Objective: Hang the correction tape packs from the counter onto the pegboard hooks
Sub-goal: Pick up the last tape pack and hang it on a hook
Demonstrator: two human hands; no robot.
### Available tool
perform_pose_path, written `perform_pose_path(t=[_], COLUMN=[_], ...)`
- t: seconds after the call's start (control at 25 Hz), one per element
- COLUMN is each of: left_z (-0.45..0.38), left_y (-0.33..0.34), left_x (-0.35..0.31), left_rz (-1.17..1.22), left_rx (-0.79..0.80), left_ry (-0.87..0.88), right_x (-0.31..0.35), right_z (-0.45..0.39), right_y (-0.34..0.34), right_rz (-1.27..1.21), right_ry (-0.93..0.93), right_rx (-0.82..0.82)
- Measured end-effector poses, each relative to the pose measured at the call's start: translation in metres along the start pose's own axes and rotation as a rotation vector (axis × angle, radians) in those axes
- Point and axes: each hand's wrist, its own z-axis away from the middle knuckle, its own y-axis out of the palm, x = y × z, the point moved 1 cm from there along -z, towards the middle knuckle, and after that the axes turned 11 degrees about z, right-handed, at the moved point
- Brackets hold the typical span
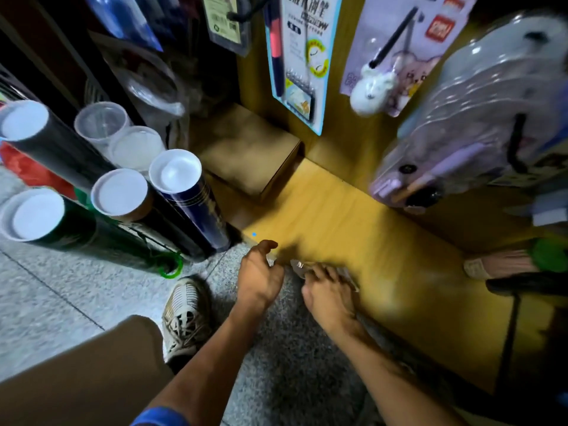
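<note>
Both hands low at the wooden counter [353, 216] edge: right hand [329, 298], fingers curled over a clear correction tape pack [302, 267], hold too blurred to confirm; left hand [261, 276] half open, empty, just at nine o'clock of the pack.

Two hands [259, 276] [327, 295], six capped tubes [123, 192], one shoe [186, 315]

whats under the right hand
A crinkly clear pack pokes out from under the right hand, lying at the edge of the yellow counter. The hand covers most of it and the image is blurred, so its contents and any more packs underneath cannot be seen.
</note>
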Motion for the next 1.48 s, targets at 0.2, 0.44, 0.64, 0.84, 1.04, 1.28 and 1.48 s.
perform_pose_path(t=[0.2, 0.44, 0.64, 0.84, 1.04, 1.28, 1.48], left_z=[0.022, 0.08, 0.136, 0.169, 0.194, 0.187, 0.149], left_y=[-0.014, -0.066, -0.113, -0.15, -0.177, -0.215, -0.25], left_x=[-0.038, -0.107, -0.162, -0.209, -0.26, -0.305, -0.315], left_rz=[-0.115, 0.424, 1.025, 0.983, 0.953, 0.708, 0.181], left_rx=[-0.029, -0.001, 0.087, 0.028, 0.107, -0.052, -0.173], left_ry=[0.029, -0.126, -0.031, 0.198, 0.397, 0.597, 0.722], right_x=[-0.025, -0.034, -0.022, -0.026, -0.024, -0.04, -0.058], right_z=[0.004, 0.029, 0.064, 0.075, 0.062, 0.035, 0.0], right_y=[-0.071, -0.186, -0.264, -0.33, -0.395, -0.443, -0.477], right_rz=[-0.355, -0.563, -0.623, -1.439, -1.392, -1.206, -1.123], right_ry=[-0.003, -0.032, -0.096, 0.024, -0.058, -0.008, 0.015], right_rx=[-0.263, -0.655, -0.712, -0.237, -0.008, -0.176, -0.396])
